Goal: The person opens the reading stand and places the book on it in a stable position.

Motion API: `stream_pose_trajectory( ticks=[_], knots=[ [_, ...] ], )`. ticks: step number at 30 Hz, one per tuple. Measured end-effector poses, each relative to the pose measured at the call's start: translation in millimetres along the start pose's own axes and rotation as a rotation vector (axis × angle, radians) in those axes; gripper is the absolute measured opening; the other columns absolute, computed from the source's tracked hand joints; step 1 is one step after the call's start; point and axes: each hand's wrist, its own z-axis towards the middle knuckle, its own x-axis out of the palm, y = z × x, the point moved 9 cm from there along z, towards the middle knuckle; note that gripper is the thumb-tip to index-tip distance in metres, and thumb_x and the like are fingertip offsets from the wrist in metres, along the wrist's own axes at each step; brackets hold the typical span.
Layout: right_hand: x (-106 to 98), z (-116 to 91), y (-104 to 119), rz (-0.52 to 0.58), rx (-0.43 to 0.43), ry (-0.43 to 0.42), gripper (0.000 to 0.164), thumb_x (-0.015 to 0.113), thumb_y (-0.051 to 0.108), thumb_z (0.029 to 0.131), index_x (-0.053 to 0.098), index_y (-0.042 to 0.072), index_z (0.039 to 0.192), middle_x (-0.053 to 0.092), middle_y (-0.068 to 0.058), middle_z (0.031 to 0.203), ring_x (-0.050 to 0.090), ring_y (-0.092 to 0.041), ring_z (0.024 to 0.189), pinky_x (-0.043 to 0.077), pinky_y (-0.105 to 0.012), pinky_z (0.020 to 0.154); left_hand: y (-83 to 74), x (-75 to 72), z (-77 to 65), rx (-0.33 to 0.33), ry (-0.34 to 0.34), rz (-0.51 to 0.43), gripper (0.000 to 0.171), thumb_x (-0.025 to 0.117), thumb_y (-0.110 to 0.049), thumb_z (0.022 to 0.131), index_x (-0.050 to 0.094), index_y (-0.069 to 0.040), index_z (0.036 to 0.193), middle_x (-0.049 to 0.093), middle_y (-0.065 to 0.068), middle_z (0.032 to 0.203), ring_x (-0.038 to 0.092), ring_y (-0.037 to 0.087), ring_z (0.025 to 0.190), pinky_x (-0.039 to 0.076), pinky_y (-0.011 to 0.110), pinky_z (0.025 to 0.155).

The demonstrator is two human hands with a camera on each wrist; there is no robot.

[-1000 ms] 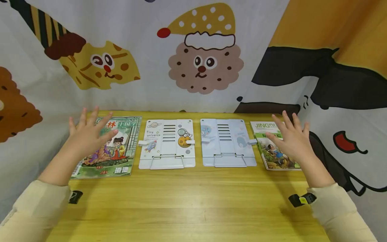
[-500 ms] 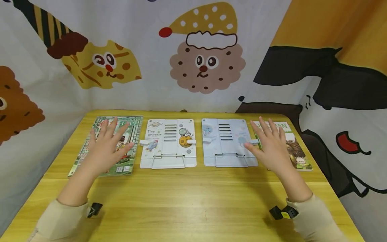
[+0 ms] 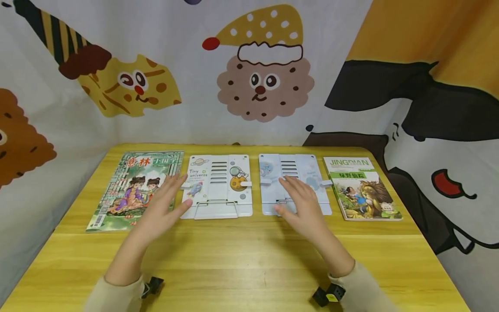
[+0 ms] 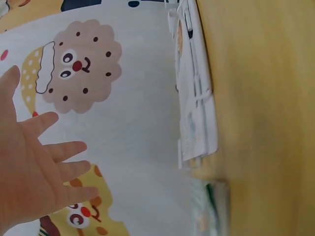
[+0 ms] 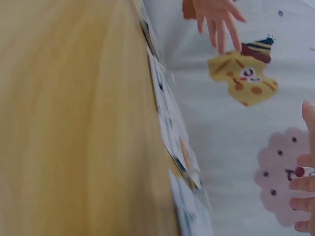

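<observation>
My left hand (image 3: 163, 208) hovers over the table between a green magazine (image 3: 128, 190) and a white metal book stand (image 3: 216, 210) marked "Tiny universe". Its fingers are spread and hold nothing, as the left wrist view of the hand (image 4: 39, 167) confirms. In front of a pale blue book stand (image 3: 270, 201) is my right hand (image 3: 306, 208), fingers extended, nothing in them; it hides part of that stand. Both stands lie flat, folded, with small white side clips. A paperback (image 3: 362, 195) with a lion on its cover lies at the far right.
Wooden table (image 3: 249, 260) under everything, its back edge against a white cartoon-print curtain (image 3: 187, 125). A black device (image 3: 153, 286) sits at the left cuff, and another black device (image 3: 329, 294) at the right cuff.
Both hands have moved inward and towards the near edge, from above the magazine and paperback to nearer the two stands. The magazine, stands and paperback have stayed in place.
</observation>
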Motion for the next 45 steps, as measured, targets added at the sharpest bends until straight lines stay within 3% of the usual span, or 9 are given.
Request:
stream_pose_trajectory(
  ticks=[4, 12, 19, 24, 30, 38, 45],
  knots=[
    [18, -1, 10, 0.114, 0.007, -0.002, 0.063, 0.061, 0.045, 0.091, 0.046, 0.011, 0.142, 0.046, -0.012, 0.142, 0.038, -0.033, 0.13, 0.024, -0.058, 0.106, 4.8, 8.4, -4.7, -0.026, -0.015, -0.076, 0.066, 0.059, -0.03, 0.096, 0.028, -0.013, 0.152, 0.022, 0.018, 0.154, 0.014, 0.042, 0.14, 0.014, 0.069, 0.104],
    [53, -2, 22, 0.245, 0.115, 0.073, 0.054, 0.066, 0.035, 0.09, 0.051, 0.016, 0.139, 0.05, -0.006, 0.138, 0.046, -0.025, 0.126, 0.035, -0.05, 0.103, 20.0, 29.6, -10.0, -0.072, 0.008, -0.202, 0.059, 0.056, -0.03, 0.098, 0.034, -0.01, 0.149, 0.033, 0.019, 0.149, 0.029, 0.044, 0.134, 0.022, 0.065, 0.104],
    [84, 0, 22, 0.417, 0.163, 0.1, 0.047, 0.063, 0.034, 0.093, 0.057, 0.008, 0.131, 0.061, -0.007, 0.123, 0.06, -0.021, 0.097, 0.05, -0.04, 0.084, 40.3, 45.7, -6.6, -0.1, 0.039, -0.335, 0.051, 0.054, -0.023, 0.099, 0.041, 0.002, 0.142, 0.047, 0.023, 0.137, 0.048, 0.039, 0.119, 0.042, 0.056, 0.095],
    [105, -2, 17, 0.492, 0.226, 0.131, 0.042, 0.062, 0.032, 0.094, 0.06, 0.006, 0.127, 0.066, -0.006, 0.109, 0.061, -0.015, 0.081, 0.052, -0.03, 0.069, 53.3, 60.3, -9.4, -0.165, 0.102, -0.339, 0.052, 0.054, -0.026, 0.099, 0.043, 0.005, 0.14, 0.052, 0.025, 0.131, 0.053, 0.039, 0.113, 0.046, 0.052, 0.091],
    [122, 2, 14, 0.57, 0.271, 0.123, 0.036, 0.064, 0.026, 0.094, 0.063, 0.006, 0.124, 0.067, -0.005, 0.108, 0.06, -0.012, 0.074, 0.051, -0.027, 0.061, 62.5, 66.1, -7.9, -0.209, 0.095, -0.32, 0.051, 0.056, -0.027, 0.098, 0.047, 0.005, 0.137, 0.056, 0.023, 0.127, 0.057, 0.035, 0.107, 0.049, 0.046, 0.087],
    [139, 11, 11, 0.501, 0.294, 0.122, 0.037, 0.068, 0.025, 0.09, 0.064, 0.008, 0.122, 0.067, -0.001, 0.103, 0.055, -0.009, 0.071, 0.049, -0.025, 0.062, 70.9, 73.8, -1.5, -0.165, 0.061, -0.281, 0.043, 0.062, -0.015, 0.094, 0.054, 0.007, 0.13, 0.061, 0.015, 0.109, 0.055, 0.022, 0.091, 0.048, 0.032, 0.078],
    [143, 15, 10, 0.379, 0.286, 0.093, 0.04, 0.077, 0.021, 0.082, 0.067, 0.01, 0.118, 0.068, 0.003, 0.093, 0.051, -0.006, 0.065, 0.045, -0.023, 0.058, 71.3, 75.3, 6.2, -0.117, 0.032, -0.242, 0.039, 0.066, -0.005, 0.089, 0.057, 0.009, 0.125, 0.059, 0.009, 0.093, 0.052, 0.018, 0.082, 0.047, 0.028, 0.072]
  ],
)
